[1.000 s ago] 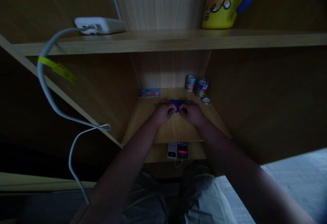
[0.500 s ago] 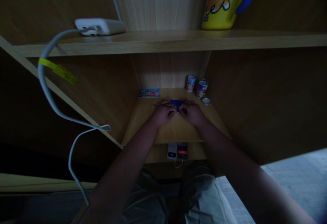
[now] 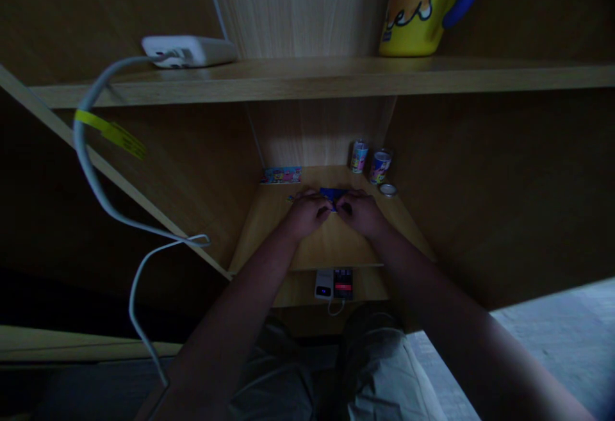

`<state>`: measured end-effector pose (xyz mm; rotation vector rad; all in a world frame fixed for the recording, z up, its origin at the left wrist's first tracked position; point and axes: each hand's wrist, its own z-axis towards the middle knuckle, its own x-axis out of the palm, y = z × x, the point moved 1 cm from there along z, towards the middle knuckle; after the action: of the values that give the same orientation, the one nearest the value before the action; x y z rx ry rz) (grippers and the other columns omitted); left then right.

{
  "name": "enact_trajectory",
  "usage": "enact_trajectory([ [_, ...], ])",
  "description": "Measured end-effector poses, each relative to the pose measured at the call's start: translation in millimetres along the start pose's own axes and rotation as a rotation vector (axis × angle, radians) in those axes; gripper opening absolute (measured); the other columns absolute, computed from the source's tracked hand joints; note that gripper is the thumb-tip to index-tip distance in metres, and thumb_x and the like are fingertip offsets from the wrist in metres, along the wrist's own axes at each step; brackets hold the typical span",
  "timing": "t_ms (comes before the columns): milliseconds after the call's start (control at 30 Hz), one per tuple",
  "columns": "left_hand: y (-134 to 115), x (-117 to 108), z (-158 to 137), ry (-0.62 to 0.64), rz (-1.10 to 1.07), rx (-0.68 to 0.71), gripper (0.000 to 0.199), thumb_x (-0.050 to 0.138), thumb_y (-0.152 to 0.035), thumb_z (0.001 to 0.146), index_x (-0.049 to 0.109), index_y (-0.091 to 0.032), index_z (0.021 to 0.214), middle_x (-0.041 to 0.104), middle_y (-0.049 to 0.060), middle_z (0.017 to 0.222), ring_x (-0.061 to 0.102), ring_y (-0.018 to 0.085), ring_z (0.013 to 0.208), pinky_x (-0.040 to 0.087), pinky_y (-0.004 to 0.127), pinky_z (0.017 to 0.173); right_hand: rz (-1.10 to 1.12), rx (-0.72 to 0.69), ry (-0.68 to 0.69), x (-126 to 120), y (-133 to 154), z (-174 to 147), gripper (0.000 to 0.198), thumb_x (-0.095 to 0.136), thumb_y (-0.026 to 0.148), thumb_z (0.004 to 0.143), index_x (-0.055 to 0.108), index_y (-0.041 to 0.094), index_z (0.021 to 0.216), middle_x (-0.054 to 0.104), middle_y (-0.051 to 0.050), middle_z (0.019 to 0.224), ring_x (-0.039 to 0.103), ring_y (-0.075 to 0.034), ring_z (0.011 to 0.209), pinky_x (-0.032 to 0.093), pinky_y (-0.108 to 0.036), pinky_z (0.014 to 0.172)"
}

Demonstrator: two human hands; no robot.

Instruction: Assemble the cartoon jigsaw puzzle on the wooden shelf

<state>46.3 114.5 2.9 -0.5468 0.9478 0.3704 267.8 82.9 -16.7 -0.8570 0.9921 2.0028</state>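
A small flat blue piece point(image 3: 333, 193), its kind too small and dim to make out, lies between my hands on the wooden desk surface point(image 3: 331, 241). My left hand point(image 3: 309, 209) is closed in a pinch at its left side. From the right, my right hand point(image 3: 359, 210) is likewise pinched, with thumb and fingertips at the piece's near edge. The fingertips of both hands almost meet. Just left of my left hand is a tiny yellowish-blue item point(image 3: 290, 198), partly hidden.
Two printed cans point(image 3: 358, 157) point(image 3: 380, 166) and a round lid point(image 3: 387, 189) stand at the back right. A colourful printed strip point(image 3: 281, 175) lies back left. Below are a power bank point(image 3: 323, 284) and phone point(image 3: 343, 284). Overhead, a shelf point(image 3: 307, 81) carries a yellow mug point(image 3: 413, 11) and a cabled white device point(image 3: 192, 50).
Almost nothing differs. Both hands stay at the blue piece with hardly any visible shift, and the objects around keep their places.
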Motion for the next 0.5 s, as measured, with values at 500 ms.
enact_trajectory([
  [500, -4.5, -0.5, 1.9, 0.052, 0.019, 0.052, 0.015, 0.070, -0.023, 0.099, 0.083, -0.029, 0.097, 0.084, 0.003, 0.112, 0.071, 0.027, 0.106, 0.050, 0.047, 0.101, -0.008, 0.004, -0.002, -1.1, 2.4, 0.0, 0.007, 0.073, 0.025, 0.097, 0.078, 0.027, 0.092, 0.080, -0.005, 0.104, 0.071, -0.027, 0.102, 0.050, -0.040, 0.097],
])
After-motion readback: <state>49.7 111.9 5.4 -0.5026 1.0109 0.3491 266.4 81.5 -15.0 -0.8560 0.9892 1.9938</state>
